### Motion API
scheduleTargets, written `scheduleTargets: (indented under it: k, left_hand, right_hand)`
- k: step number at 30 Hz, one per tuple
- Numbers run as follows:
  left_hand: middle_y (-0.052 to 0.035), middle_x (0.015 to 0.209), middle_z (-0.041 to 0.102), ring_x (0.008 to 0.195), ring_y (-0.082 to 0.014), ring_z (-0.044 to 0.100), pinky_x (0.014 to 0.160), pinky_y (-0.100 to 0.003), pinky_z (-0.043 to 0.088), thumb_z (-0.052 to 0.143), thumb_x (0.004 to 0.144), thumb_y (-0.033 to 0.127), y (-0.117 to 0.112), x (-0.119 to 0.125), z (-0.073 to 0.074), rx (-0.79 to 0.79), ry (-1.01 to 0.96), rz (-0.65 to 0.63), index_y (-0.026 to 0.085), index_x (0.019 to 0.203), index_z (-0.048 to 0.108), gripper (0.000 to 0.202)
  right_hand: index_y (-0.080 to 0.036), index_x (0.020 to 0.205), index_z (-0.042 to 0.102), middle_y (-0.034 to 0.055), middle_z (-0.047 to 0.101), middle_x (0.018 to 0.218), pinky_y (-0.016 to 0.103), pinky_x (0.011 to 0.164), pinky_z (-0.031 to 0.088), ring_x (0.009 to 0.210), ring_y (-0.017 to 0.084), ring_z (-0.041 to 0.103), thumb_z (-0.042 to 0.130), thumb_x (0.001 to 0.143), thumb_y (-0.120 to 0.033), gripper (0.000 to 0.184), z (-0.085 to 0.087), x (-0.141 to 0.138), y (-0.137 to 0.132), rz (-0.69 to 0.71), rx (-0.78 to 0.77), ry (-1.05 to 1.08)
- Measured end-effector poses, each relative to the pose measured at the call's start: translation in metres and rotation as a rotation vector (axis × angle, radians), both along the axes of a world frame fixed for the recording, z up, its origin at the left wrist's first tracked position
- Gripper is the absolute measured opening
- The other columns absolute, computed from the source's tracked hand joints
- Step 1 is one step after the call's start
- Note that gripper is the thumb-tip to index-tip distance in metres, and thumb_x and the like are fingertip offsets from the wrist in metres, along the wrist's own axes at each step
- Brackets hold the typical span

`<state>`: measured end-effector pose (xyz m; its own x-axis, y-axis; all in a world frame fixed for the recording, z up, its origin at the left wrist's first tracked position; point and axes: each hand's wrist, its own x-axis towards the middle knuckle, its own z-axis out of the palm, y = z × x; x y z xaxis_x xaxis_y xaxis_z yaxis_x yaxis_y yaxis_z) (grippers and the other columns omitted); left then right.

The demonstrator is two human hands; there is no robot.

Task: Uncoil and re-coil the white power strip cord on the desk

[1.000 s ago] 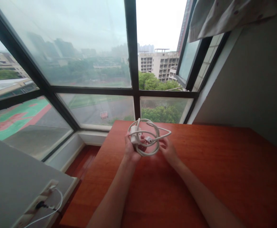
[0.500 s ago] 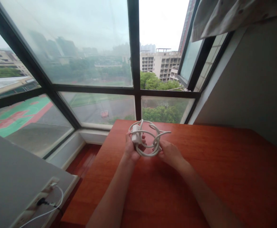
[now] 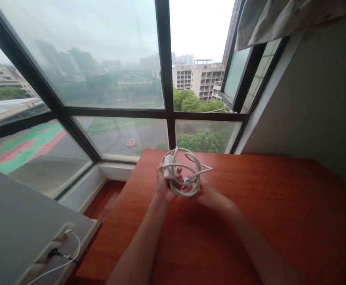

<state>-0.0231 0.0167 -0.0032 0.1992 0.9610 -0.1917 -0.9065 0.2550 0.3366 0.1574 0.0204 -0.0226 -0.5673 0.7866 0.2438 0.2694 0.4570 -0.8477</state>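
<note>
A white power cord (image 3: 190,194) is looped into a loose coil above the table (image 3: 250,221). At its left side a boxy white block (image 3: 169,167) rests in my left hand (image 3: 164,188), whose fingers are closed around it. My right hand (image 3: 210,194) is at the coil's lower right, fingers closed on the cord and partly hidden behind the loops. Inside the coil, by the right fingertips, a small white end piece (image 3: 186,181), which looks like a plug, shows. One bent loop of cord sticks out to the right over my right hand.
The reddish wooden table ends at a left edge beside a low wall with a socket strip (image 3: 50,251), a black plug and a white cable in it. Dark window frames (image 3: 170,114) stand behind the table. One pane (image 3: 240,79) is swung open, near a hanging curtain (image 3: 268,23).
My right hand has shifted slightly left and down, its fingers further under the coil. The small white end piece shows more plainly, and the protruding cord has bent into a loop.
</note>
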Motion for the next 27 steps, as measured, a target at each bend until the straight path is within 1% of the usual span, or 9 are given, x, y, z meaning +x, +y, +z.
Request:
scheduleTargets:
  k: [2,3,7,10,12,15,19,23,27]
  left_hand:
    - [-0.0065,0.075,0.061,0.051,-0.0107,0.052,0.052,-0.025,0.050,0.045,0.082,0.051,0.000,-0.001,-0.001,-0.002,-0.001,-0.005,0.011,0.090,0.059,0.043]
    - [-0.0064,0.075,0.060,0.051,-0.0105,0.052,0.052,-0.025,0.050,0.044,0.082,0.051,0.001,-0.002,-0.001,-0.004,-0.008,-0.004,0.011,0.089,0.059,0.044]
    - [-0.0064,0.073,0.060,0.051,-0.0106,0.051,0.050,-0.025,0.050,0.044,0.083,0.051,0.002,-0.006,0.000,-0.026,-0.032,0.024,0.011,0.087,0.059,0.043]
    - [-0.0069,0.074,0.061,0.051,-0.0113,0.052,0.049,-0.026,0.050,0.043,0.083,0.051,0.003,-0.007,-0.001,-0.042,-0.032,0.020,0.011,0.089,0.059,0.043]
    - [-0.0075,0.074,0.062,0.051,-0.0118,0.053,0.049,-0.026,0.050,0.043,0.082,0.051,0.003,-0.007,-0.002,-0.051,-0.024,0.003,0.011,0.089,0.060,0.044]
    - [-0.0077,0.074,0.063,0.051,-0.0125,0.055,0.050,-0.027,0.050,0.044,0.082,0.052,0.004,-0.006,-0.002,-0.088,0.036,-0.003,0.011,0.089,0.060,0.044]
    - [-0.0073,0.070,0.064,0.050,-0.0135,0.056,0.050,-0.027,0.051,0.044,0.083,0.053,0.003,0.000,0.001,-0.123,0.151,0.056,0.011,0.088,0.061,0.046]
    - [-0.0075,0.065,0.062,0.050,-0.0134,0.056,0.049,-0.025,0.050,0.042,0.084,0.056,-0.001,0.006,0.006,-0.047,0.121,0.074,0.009,0.086,0.063,0.051]
    - [-0.0078,0.069,0.063,0.049,-0.0121,0.055,0.048,-0.024,0.050,0.042,0.084,0.055,-0.003,0.008,0.007,-0.009,0.135,0.144,0.008,0.090,0.063,0.052]
  right_hand:
    - [-0.020,0.106,0.062,0.0064,0.067,0.105,0.035,0.083,0.051,0.099,0.022,0.062,0.065,0.073,-0.025,0.034,-0.006,0.011,0.011,0.077,-0.140,0.104]
    - [-0.020,0.105,0.062,0.0066,0.067,0.102,0.036,0.081,0.052,0.096,0.022,0.063,0.065,0.074,-0.029,0.032,-0.008,0.018,0.017,0.048,-0.228,0.151]
    - [-0.021,0.108,0.058,0.0071,0.069,0.088,0.033,0.066,0.054,0.076,0.019,0.066,0.061,0.078,-0.046,0.039,-0.015,0.040,0.037,-0.280,-0.516,0.414]
    - [-0.023,0.114,0.055,0.0085,0.068,0.097,0.033,0.067,0.054,0.080,0.019,0.066,0.058,0.080,-0.055,0.047,-0.012,0.043,0.040,-0.192,-0.559,0.527]
    - [-0.020,0.104,0.059,0.0073,0.068,0.090,0.031,0.069,0.052,0.077,0.018,0.064,0.062,0.076,-0.057,0.046,-0.008,0.040,0.037,-0.171,-0.496,0.519]
    - [-0.017,0.089,0.061,0.0011,0.061,0.068,0.026,0.059,0.046,0.061,0.014,0.056,0.069,0.069,-0.055,0.044,-0.005,0.036,0.033,-0.330,-0.310,0.428]
    - [-0.017,0.081,0.065,-0.0026,0.051,0.059,0.023,0.050,0.035,0.054,0.011,0.045,0.072,0.067,-0.054,0.040,0.003,0.030,0.023,-0.513,0.020,0.196]
    - [-0.018,0.081,0.067,-0.0027,0.048,0.057,0.024,0.052,0.032,0.053,0.012,0.043,0.067,0.073,-0.053,0.036,0.012,0.015,0.005,-0.608,0.326,-0.030]
    - [-0.019,0.088,0.067,0.0027,0.058,0.064,0.026,0.058,0.036,0.059,0.015,0.051,0.058,0.081,-0.053,0.037,0.012,0.003,-0.007,-0.643,0.411,-0.174]
